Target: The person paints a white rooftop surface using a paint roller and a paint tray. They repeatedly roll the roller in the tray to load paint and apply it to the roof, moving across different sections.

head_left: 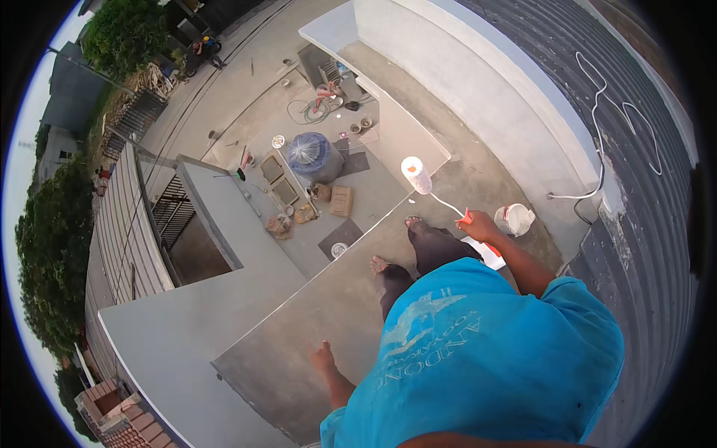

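Here's the right hand [479, 225], just right of centre, fingers wrapped round the red handle [465, 217] of the paint roller [417, 176]; the roller's white head sits up and left of that hand, though whether it touches anything I can't tell; a white bucket [515, 219] stands just to the right; at lower centre-left, the left hand [323, 360] hangs loose above the grey slab [291, 340], fingers partly uncurled, holding nothing visible.

The grey-brown concrete ledge [321, 317] carries a white bucket [515, 219] and two bare feet [379, 263].
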Demonstrator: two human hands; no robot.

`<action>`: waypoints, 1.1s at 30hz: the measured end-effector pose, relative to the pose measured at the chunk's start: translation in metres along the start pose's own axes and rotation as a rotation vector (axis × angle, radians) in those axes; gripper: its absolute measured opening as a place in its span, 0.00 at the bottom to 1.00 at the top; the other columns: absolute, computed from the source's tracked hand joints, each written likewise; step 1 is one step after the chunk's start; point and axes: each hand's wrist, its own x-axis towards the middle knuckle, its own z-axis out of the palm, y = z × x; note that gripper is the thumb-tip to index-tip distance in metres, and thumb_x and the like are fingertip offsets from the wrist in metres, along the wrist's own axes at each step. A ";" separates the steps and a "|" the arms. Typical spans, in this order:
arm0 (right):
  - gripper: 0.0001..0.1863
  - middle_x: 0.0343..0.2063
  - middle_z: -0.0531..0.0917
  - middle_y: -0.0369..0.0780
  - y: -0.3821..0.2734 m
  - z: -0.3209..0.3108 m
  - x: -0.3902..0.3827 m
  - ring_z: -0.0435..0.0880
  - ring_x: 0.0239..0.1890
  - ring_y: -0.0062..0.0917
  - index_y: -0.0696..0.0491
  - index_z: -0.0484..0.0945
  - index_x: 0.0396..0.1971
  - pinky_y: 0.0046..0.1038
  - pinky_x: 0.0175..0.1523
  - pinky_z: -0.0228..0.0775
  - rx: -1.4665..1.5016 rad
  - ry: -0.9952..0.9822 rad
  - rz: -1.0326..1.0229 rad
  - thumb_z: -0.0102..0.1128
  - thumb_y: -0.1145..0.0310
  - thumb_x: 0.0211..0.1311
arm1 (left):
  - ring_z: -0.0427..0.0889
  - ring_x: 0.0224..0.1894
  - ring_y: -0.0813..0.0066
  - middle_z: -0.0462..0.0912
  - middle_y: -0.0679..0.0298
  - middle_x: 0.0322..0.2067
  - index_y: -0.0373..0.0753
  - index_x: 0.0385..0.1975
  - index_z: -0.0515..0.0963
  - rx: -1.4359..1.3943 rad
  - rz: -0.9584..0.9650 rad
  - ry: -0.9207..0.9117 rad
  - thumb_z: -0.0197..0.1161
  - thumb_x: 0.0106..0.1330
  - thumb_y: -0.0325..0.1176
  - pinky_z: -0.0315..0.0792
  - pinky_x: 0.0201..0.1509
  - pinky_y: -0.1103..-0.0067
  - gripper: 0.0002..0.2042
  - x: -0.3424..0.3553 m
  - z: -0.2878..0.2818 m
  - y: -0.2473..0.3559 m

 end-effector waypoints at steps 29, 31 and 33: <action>0.13 0.17 0.69 0.31 0.190 -0.055 -0.002 0.65 0.10 0.16 0.46 0.65 0.38 0.23 0.14 0.60 2.138 0.820 0.396 0.59 0.57 0.67 | 0.86 0.32 0.53 0.86 0.50 0.26 0.35 0.25 0.86 1.119 1.193 -0.563 0.66 0.60 0.49 0.77 0.42 0.64 0.20 -0.111 0.213 0.496; 0.12 0.18 0.69 0.31 0.201 -0.062 0.016 0.65 0.10 0.16 0.46 0.66 0.38 0.24 0.14 0.60 2.090 0.879 0.377 0.58 0.57 0.68 | 0.85 0.34 0.49 0.85 0.50 0.28 0.36 0.30 0.84 1.203 1.257 -0.712 0.63 0.63 0.53 0.76 0.42 0.62 0.21 -0.118 0.235 0.491; 0.11 0.18 0.70 0.32 0.206 -0.062 0.020 0.65 0.10 0.16 0.46 0.67 0.39 0.24 0.15 0.60 2.080 0.896 0.332 0.57 0.58 0.69 | 0.84 0.35 0.47 0.85 0.50 0.29 0.37 0.33 0.83 1.365 1.334 -0.694 0.60 0.66 0.54 0.76 0.42 0.61 0.22 -0.107 0.250 0.474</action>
